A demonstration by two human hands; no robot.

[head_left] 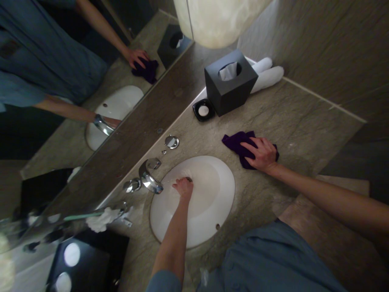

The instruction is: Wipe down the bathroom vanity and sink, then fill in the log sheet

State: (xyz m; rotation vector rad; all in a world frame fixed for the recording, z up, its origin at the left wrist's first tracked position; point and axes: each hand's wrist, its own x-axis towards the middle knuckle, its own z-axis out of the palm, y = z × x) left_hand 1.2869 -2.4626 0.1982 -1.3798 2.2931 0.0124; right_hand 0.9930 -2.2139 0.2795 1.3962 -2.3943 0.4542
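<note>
My left hand [183, 188] reaches down into the white oval sink [212, 207], its fingers curled at the dark drain [189, 179]. What those fingers grip, if anything, is hidden. Shallow water seems to lie in the basin. To the right of the sink, my right hand [263, 155] presses a crumpled dark purple cloth [238, 144] onto the stone counter [306, 117], fingers bent over it. A chrome faucet [148, 178] arches over the basin's left rim, with a round chrome handle [172, 142] and a second handle [132, 185] on either side.
A grey tissue box [231, 95], rolled white towels [267, 77] and a black dish [203, 110] with a white round piece stand at the back. Lower left are a black tray [88, 259], a crumpled white cloth [103, 219] and a green stick [82, 217]. A mirror [121, 93] runs along the wall.
</note>
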